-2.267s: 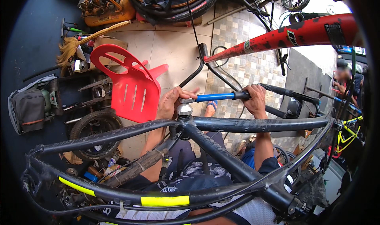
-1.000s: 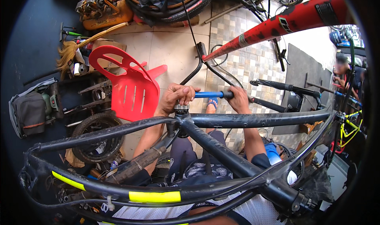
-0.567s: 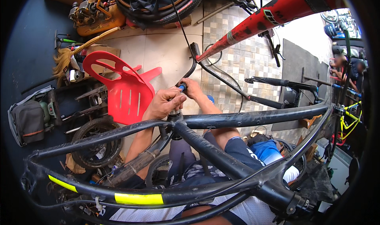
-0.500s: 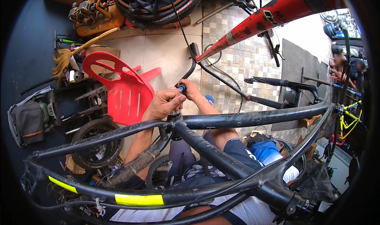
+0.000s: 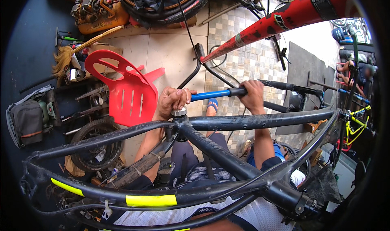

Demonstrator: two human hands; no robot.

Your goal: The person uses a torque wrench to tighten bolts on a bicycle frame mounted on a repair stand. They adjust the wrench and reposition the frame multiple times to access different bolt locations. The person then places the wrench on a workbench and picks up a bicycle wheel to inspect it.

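R hand (image 5: 252,96) clenched on blue wrench (image 5: 210,95), R end; L hand (image 5: 172,100) grasping L end, nearer metal cup (image 5: 179,113); axis approx. L-R, beyond bike frame's (image 5: 227,123) far edge.

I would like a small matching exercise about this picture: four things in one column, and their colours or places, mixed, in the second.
1. left hand
2. chair
3. right hand
4. large bicycle frame

A. around the blue tool's dark grip
B. black with yellow patches
C. at the tool's end nearer the chair
D. red

Pairs: 1-C, 2-D, 3-A, 4-B.
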